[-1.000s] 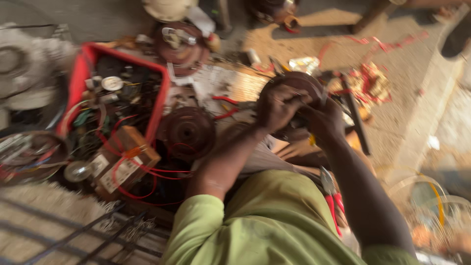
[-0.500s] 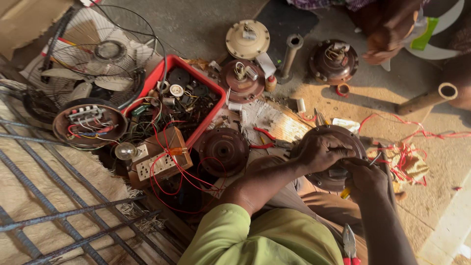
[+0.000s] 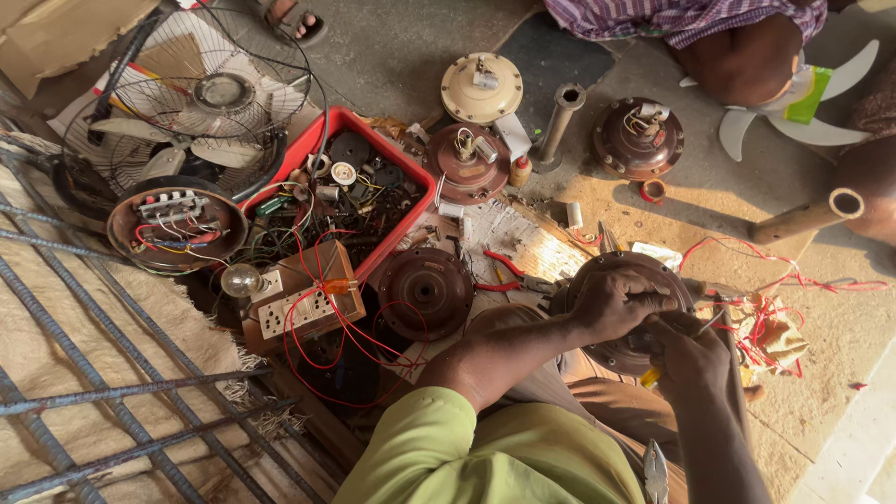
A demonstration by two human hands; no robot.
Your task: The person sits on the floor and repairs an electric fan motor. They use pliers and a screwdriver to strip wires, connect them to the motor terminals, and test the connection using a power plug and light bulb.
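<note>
My left hand [image 3: 611, 301] lies on top of a round brown fan motor housing [image 3: 597, 273] and grips its rim. My right hand [image 3: 689, 356] is closed on a screwdriver with a yellow handle [image 3: 651, 377] at the housing's right edge, with the shaft [image 3: 711, 322] pointing up right. The housing rests over my knee. Red wires [image 3: 747, 280] trail from it to the right. A second round brown motor cover [image 3: 425, 291] lies to the left of my left forearm.
A red tray [image 3: 308, 149] of small parts and wires stands at the left, with a wooden switch board and bulb [image 3: 294, 294] below it. Other fan motors [image 3: 637, 138], a fan cage [image 3: 201, 103], metal pipes [image 3: 807, 217], steel rods [image 3: 112, 392] and another person's knee [image 3: 737, 70] surround me.
The view has swung and steadied, so the housing now sits lower right. Both hands have stayed on the housing; the right hand has shifted slightly at its edge.
</note>
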